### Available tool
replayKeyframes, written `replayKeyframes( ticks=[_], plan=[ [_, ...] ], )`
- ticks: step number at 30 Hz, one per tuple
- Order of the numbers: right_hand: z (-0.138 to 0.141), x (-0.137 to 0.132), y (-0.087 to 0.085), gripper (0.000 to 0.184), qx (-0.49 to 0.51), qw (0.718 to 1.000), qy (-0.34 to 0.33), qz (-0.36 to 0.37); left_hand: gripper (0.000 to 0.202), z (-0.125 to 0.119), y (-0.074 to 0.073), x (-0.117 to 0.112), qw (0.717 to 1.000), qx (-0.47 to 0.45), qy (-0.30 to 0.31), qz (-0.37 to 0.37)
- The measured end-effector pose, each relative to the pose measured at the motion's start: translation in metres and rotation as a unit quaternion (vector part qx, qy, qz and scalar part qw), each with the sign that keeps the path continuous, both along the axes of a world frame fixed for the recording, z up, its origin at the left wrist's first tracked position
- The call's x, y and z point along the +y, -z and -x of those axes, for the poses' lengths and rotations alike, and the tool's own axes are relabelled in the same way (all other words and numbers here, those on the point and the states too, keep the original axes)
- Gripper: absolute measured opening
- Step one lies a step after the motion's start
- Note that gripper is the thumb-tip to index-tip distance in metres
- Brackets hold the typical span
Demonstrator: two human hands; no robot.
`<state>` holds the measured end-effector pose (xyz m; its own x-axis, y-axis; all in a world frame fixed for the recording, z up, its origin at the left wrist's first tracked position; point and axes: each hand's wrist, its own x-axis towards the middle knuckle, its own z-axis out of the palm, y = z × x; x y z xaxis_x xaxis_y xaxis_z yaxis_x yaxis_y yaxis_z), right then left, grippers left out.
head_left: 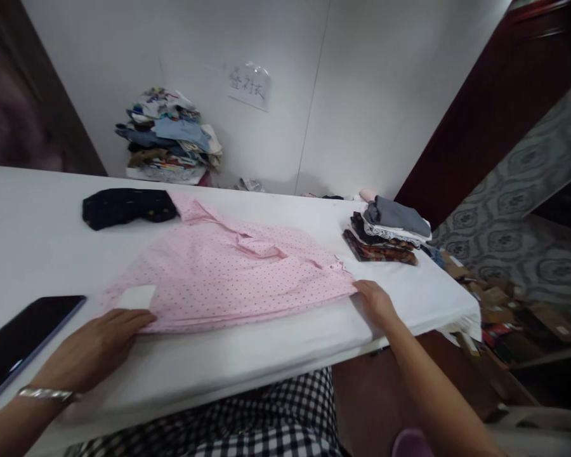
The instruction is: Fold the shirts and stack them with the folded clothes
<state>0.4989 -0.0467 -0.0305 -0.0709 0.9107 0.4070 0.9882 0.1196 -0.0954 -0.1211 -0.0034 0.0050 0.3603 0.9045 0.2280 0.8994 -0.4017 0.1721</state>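
A pink shirt [228,279] with small dark dots lies spread sideways on the white-covered table. Its near edge runs roughly straight between my two hands, and creases show around the middle. My left hand [102,343] is closed at the near left corner, its fingers together over the cloth; the fingertips are partly hidden. Just beyond those fingers is a white rectangular patch [137,296], which looks like a card or label. At the right end, my right hand [374,301] pinches the shirt's corner, close to a small button-like detail.
A phone [26,336] lies at the left. Behind the shirt sits a dark folded garment [128,207]. Folded clothes [385,231] are stacked at the right, near the table's end. A taller clothes pile [171,136] stands against the wall, left of a paper sign [249,84].
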Motion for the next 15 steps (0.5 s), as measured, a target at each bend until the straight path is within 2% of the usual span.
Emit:
replayKeyframes(
  ticks=[2,4,5,7,9,11,13,15],
  plan=[
    [-0.014,0.001,-0.011,0.043,0.009,0.998,0.023,-0.054,0.042,-0.003,-0.008,-0.004,0.998,0.040,0.027,-0.032],
    [-0.024,-0.004,-0.018,0.043,0.017,0.996,0.030,-0.086,0.041,-0.008,-0.009,-0.014,0.997,0.050,0.046,-0.048],
    [-0.027,-0.008,-0.019,0.042,0.021,0.996,0.023,-0.081,0.039,-0.010,-0.006,-0.019,0.996,0.050,0.058,-0.037],
    [-0.030,-0.017,-0.014,0.042,0.020,0.999,-0.008,-0.025,0.039,-0.014,0.001,-0.030,0.996,0.046,0.080,0.008],
    [-0.030,-0.025,-0.004,0.045,0.008,0.999,-0.033,0.041,0.041,-0.019,0.007,-0.040,0.996,0.027,0.079,0.044],
    [-0.026,-0.028,0.000,0.047,-0.002,0.997,-0.020,0.069,0.042,-0.020,0.008,-0.046,0.996,0.007,0.064,0.062],
    [-0.013,-0.027,-0.009,0.045,0.006,0.998,0.005,0.061,0.040,-0.017,0.006,-0.049,0.996,0.005,0.050,0.080],
    [0.010,-0.020,-0.030,0.042,0.034,0.998,-0.005,0.044,0.043,-0.013,0.006,-0.046,0.994,0.016,0.041,0.100]
  ],
)
